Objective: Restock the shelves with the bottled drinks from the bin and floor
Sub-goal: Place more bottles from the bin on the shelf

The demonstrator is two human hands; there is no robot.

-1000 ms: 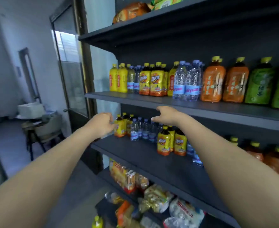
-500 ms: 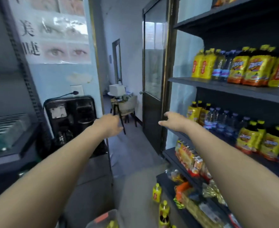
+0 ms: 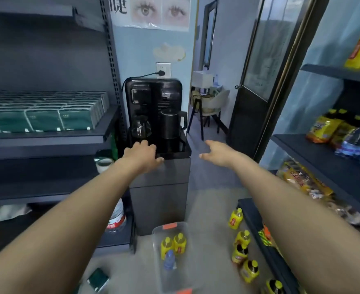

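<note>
Standing on a grey floor (image 3: 206, 209) between dark shelving units (image 3: 327, 149) — black drinks machine (image 3: 153, 111) ahead. Holding both arms out: left hand (image 3: 143, 154) and right hand (image 3: 217, 153) spread, gripping nothing. Sitting upright in the clear bin (image 3: 172, 255) — two yellow bottles (image 3: 173, 244), one blue-capped; more yellow bottles (image 3: 241, 251) standing beside the right shelf base.

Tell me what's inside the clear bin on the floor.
The clear bin holds two yellow-capped bottles and one blue-capped water bottle. Nothing covers them; its near end runs out of frame.
</note>
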